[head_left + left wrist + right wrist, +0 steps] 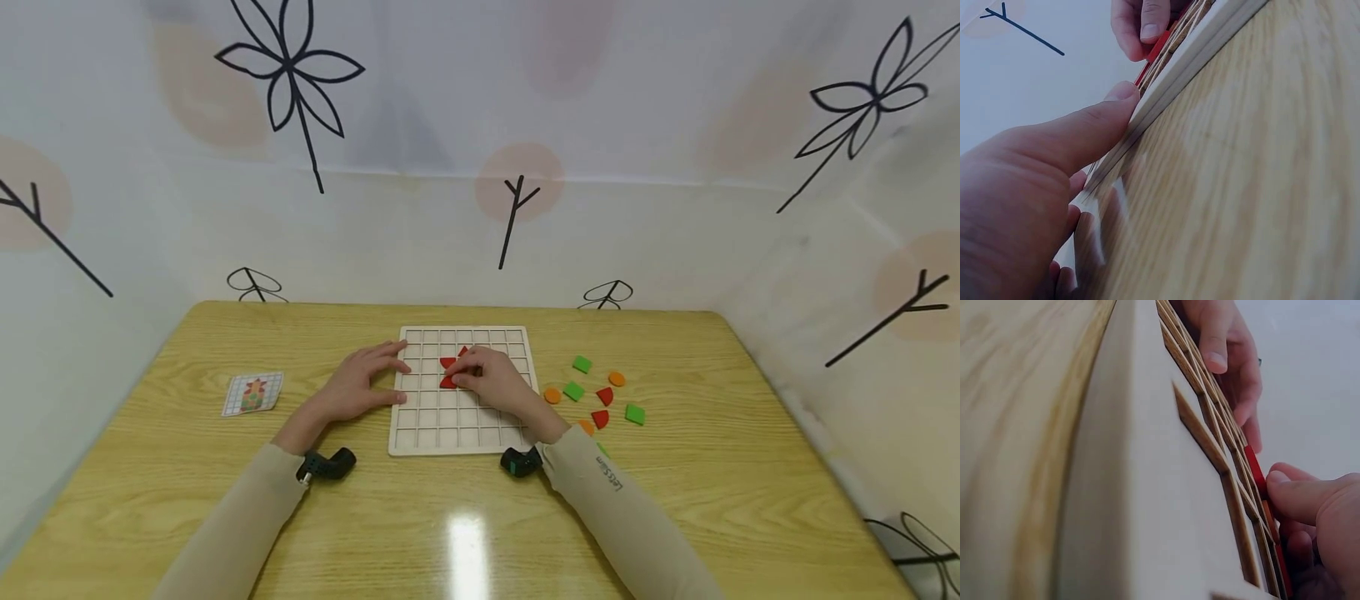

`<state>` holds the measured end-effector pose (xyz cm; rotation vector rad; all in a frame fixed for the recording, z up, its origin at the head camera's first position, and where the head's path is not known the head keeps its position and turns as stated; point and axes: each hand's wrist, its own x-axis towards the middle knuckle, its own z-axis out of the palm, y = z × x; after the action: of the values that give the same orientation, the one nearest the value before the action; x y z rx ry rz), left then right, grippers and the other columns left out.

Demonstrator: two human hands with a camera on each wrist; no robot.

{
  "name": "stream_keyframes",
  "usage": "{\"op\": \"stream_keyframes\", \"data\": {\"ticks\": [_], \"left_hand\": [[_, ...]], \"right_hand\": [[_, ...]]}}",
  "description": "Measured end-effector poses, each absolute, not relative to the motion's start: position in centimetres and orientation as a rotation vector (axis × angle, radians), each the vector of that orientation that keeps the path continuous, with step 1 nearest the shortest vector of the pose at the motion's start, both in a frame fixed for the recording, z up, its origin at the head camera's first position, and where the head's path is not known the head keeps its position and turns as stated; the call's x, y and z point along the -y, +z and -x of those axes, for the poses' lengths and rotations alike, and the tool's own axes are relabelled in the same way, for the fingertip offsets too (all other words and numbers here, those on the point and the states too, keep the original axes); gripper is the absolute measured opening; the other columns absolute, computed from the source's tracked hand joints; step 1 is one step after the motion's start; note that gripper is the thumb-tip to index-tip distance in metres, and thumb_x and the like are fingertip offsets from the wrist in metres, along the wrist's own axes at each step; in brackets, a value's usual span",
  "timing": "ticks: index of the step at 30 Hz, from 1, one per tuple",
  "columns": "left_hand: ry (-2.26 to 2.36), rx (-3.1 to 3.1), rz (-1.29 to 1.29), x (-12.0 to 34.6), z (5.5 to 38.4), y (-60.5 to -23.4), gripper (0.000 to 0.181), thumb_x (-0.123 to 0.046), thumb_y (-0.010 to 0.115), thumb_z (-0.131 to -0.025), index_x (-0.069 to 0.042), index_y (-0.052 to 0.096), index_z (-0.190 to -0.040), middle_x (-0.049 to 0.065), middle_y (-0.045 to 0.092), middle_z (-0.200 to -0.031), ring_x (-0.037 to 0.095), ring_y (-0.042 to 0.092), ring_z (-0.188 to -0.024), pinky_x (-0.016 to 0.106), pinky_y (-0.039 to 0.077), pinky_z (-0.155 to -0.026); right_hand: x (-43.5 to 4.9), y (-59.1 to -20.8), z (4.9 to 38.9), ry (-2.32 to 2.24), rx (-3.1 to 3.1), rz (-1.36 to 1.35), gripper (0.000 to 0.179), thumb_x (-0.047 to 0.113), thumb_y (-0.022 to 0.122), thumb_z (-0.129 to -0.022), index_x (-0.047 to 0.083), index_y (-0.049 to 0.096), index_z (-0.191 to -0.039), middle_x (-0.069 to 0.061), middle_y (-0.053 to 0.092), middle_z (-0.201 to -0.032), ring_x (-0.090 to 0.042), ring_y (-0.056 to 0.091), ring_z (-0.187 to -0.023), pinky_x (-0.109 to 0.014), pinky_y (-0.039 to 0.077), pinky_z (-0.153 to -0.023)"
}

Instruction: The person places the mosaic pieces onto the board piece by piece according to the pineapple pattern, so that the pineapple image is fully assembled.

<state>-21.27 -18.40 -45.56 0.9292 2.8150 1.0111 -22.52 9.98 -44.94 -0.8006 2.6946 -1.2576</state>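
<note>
A pale gridded board [427, 440] lies on the wooden table. My left hand [351, 385] rests along its left edge, fingers spread and fairly straight, thumb tip on the rim in the left wrist view. Over the middle of the grid, my right hand [497, 385] pinches a red quarter-round piece [447, 382] between thumb and fingers, at the level of the cells. Other red pieces sit just above it, one [447, 362] to the left and one [463, 351] partly behind the fingers. An orange piece [1269, 519] shows beside the right thumb in the right wrist view.
Loose pieces lie right of the board: green squares [635, 414], orange rounds [617, 379] and red quarter-rounds [600, 419], some partly behind the right forearm. A card [253, 394] with a coloured grid picture lies at the left. A patterned cloth [420, 242] hangs behind the table.
</note>
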Motion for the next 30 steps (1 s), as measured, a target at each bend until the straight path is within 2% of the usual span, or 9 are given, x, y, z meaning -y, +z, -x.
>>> {"op": "stream_keyframes", "data": {"ticks": [13, 18, 25, 30], "left_hand": [[1.013, -2.818, -0.950, 18.8, 21.5, -45.6, 0.039, -0.037, 0.076, -0.088, -0.018, 0.068, -0.121, 0.009, 0.037, -0.158, 0.035, 0.029, -0.145, 0.061, 0.017, -0.114], [1.016, -2.819, -0.960, 18.8, 21.5, -45.7, 0.039, -0.038, 0.076, -0.089, -0.018, 0.068, -0.122, 0.010, 0.037, -0.158, 0.036, 0.029, -0.145, 0.062, 0.016, -0.114], [1.020, -2.826, -0.963, 18.9, 21.5, -46.0, 0.038, -0.037, 0.076, -0.088, -0.019, 0.068, -0.121, 0.010, 0.037, -0.158, 0.036, 0.029, -0.144, 0.061, 0.016, -0.114], [1.030, -2.819, -0.962, 18.7, 21.4, -45.9, 0.038, -0.037, 0.076, -0.088, -0.018, 0.068, -0.120, 0.010, 0.037, -0.157, 0.036, 0.029, -0.144, 0.062, 0.017, -0.114]], "right_hand": [[-9.6, -45.0, 22.6, -1.339, -2.666, 0.747, 0.013, 0.011, 0.072, -0.092, 0.018, 0.077, -0.102, 0.006, 0.065, -0.090, -0.015, 0.056, -0.078, -0.031, 0.049, -0.070], [-10.1, -45.0, 22.8, -1.452, -2.582, 0.726, 0.014, 0.013, 0.070, -0.095, 0.017, 0.076, -0.107, 0.006, 0.068, -0.098, -0.015, 0.060, -0.082, -0.031, 0.051, -0.073], [-11.5, -44.7, 23.5, -1.728, -2.388, 0.662, 0.016, 0.012, 0.068, -0.096, 0.009, 0.075, -0.110, -0.003, 0.071, -0.110, -0.020, 0.065, -0.094, -0.031, 0.054, -0.082], [-13.4, -43.6, 23.5, -1.756, -2.416, 0.583, 0.018, 0.009, 0.065, -0.098, 0.004, 0.073, -0.113, -0.009, 0.070, -0.111, -0.022, 0.066, -0.096, -0.030, 0.055, -0.082]]}}
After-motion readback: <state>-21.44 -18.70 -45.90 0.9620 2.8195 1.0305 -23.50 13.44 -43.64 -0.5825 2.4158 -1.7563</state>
